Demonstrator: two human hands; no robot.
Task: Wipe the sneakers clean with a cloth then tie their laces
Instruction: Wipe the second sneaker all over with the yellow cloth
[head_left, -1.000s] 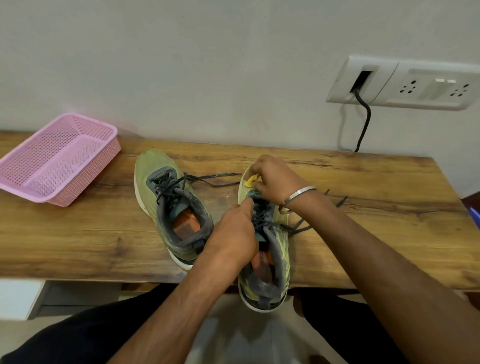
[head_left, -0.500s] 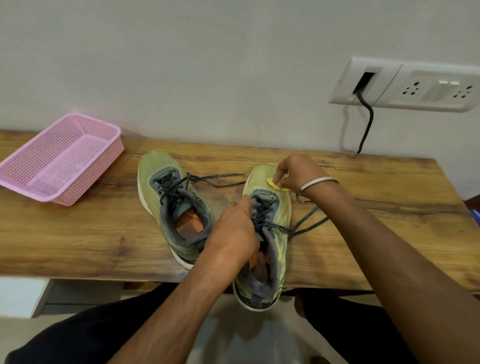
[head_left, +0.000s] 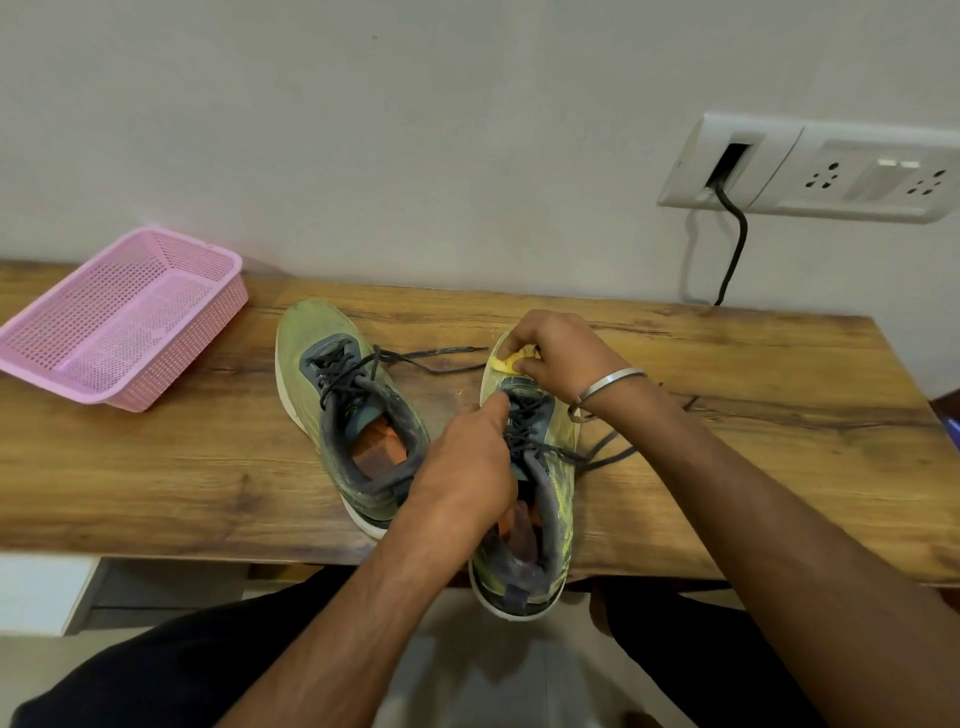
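Sneaker (head_left: 540, 467) at lower centre is being steadied by the left hand (head_left: 467, 467) gripping its tongue; its toe, pointing up-frame, is being rubbed with a yellow cloth (head_left: 511, 360) pinched in the right hand (head_left: 558, 353).

The right hand (head_left: 558, 353) has slid the yellow cloth (head_left: 511, 361) back leftward over the toe.

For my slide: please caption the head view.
Right hand wipes a sneaker's toe with yellow cloth; left hand steadies it.

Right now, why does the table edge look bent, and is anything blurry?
Head view: the wide lens bows the table edge and tilts the socket plate; the picture is soft all over; the cable casts a faint shadow on the wall.
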